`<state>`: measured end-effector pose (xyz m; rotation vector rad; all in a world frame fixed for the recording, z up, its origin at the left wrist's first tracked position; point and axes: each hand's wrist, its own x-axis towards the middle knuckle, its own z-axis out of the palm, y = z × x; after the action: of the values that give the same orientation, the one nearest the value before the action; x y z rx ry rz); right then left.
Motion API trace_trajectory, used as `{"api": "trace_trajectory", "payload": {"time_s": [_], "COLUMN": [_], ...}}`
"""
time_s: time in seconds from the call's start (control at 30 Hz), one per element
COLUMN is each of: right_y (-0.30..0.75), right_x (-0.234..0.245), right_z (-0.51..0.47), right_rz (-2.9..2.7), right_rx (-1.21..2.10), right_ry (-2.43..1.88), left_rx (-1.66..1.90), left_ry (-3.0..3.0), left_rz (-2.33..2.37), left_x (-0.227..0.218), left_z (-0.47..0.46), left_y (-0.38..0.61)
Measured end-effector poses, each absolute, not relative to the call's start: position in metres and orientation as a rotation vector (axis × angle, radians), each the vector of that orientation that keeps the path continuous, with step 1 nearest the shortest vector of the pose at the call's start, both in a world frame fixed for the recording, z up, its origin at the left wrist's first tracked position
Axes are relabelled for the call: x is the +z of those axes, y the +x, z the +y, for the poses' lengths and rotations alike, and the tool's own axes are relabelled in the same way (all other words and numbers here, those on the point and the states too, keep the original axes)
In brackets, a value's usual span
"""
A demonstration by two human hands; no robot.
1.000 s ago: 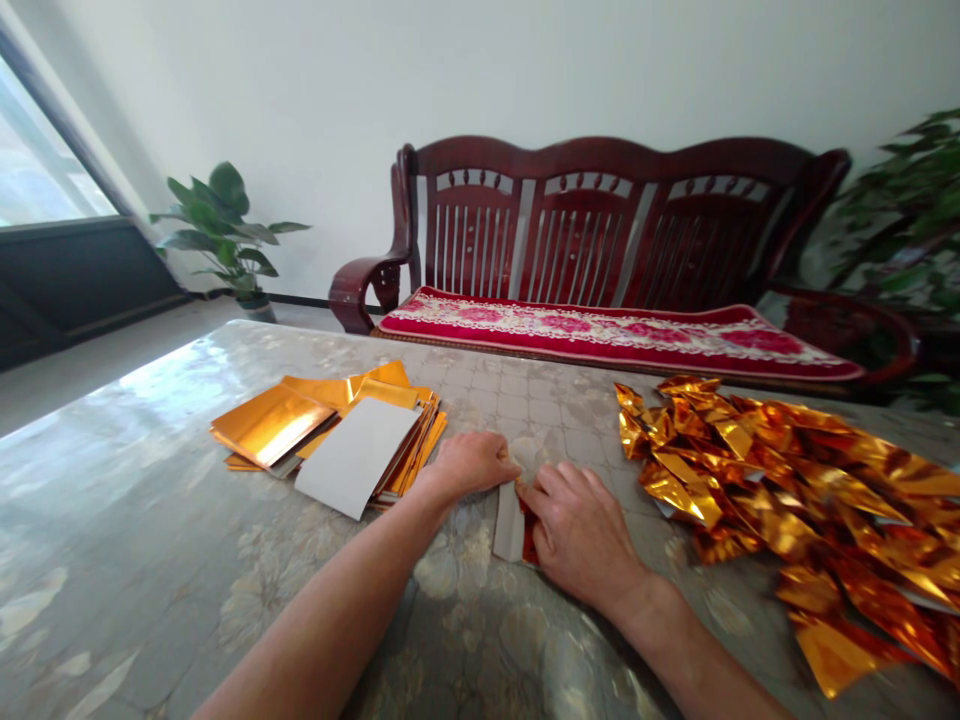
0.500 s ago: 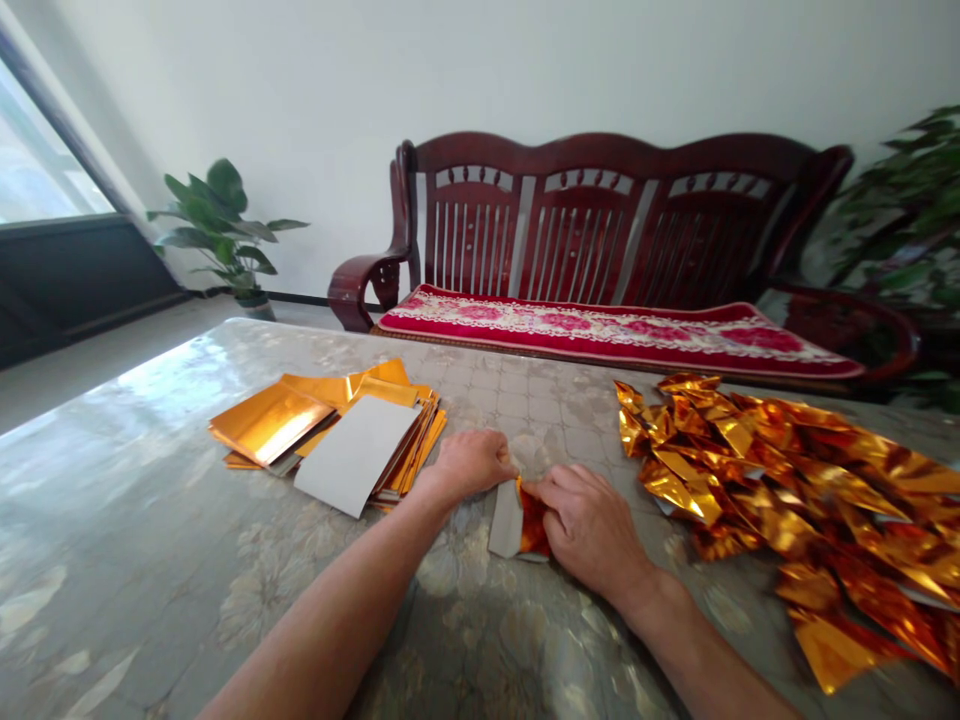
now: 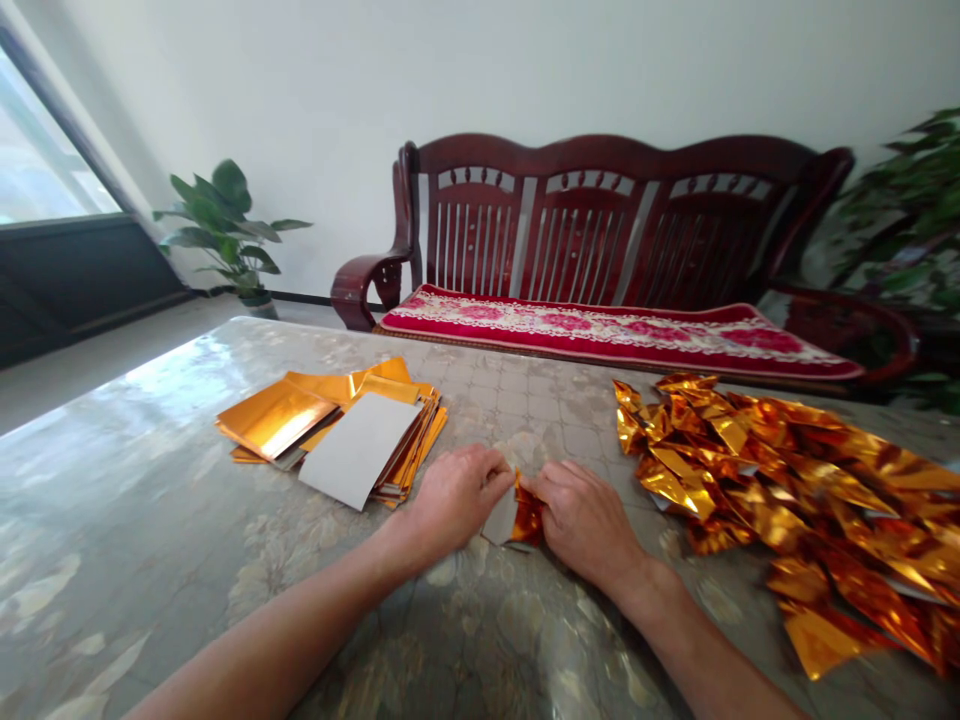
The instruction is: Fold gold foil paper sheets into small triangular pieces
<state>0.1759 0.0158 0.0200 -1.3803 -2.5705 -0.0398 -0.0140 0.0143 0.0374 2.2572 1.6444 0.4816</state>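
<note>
Between my hands lies a partly folded sheet of foil paper [image 3: 528, 520], with its grey-white back on the left and shiny orange-gold on the right. My left hand [image 3: 463, 492] pinches its upper left part, fingers curled. Closed on its right side is my right hand [image 3: 583, 515], thumb and forefinger near the top edge. The fingers cover part of the sheet. Left of my left hand is a loose stack of flat gold foil sheets [image 3: 277, 415], a sheet with its pale side up [image 3: 361, 448] on top. To the right spreads a heap of folded gold foil pieces [image 3: 795, 480].
A patterned, glossy table [image 3: 187, 560] carries everything. Behind it stands a dark red wooden bench [image 3: 577, 240] with a red floral cushion [image 3: 600, 330]. A potted plant [image 3: 229, 225] is at the back left, and more foliage [image 3: 907, 220] at the right edge.
My left hand has shifted down and closer over the foil paper's left part, its forearm swinging left. My right hand has barely moved and still holds the right side.
</note>
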Motion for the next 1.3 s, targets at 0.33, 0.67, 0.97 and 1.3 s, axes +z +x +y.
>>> {"api": "trace_trajectory", "payload": {"time_s": [0.33,0.67,0.97,1.3], "right_y": [0.177,0.186,0.179,0.182], "right_x": [0.02,0.017,0.014,0.011], "right_z": [0.017,0.023,0.015,0.02], "right_rz": [-2.527,-2.563,-2.52,-2.32], "right_rx": [0.096,0.218,-0.02,0.106], "right_ry": [-1.391,-1.232,-1.321,-1.337], "left_rx": [0.458,0.495,0.446,0.246], "left_ry": [2.428,2.335,2.433,2.72], "left_rz": [1.483,1.776,1.679,1.449], "left_x": [0.02,0.022,0.019,0.011], "left_z": [-0.03,-0.012,-0.015,-0.041], "left_y": [-0.012,-0.023,-0.019,-0.009]}}
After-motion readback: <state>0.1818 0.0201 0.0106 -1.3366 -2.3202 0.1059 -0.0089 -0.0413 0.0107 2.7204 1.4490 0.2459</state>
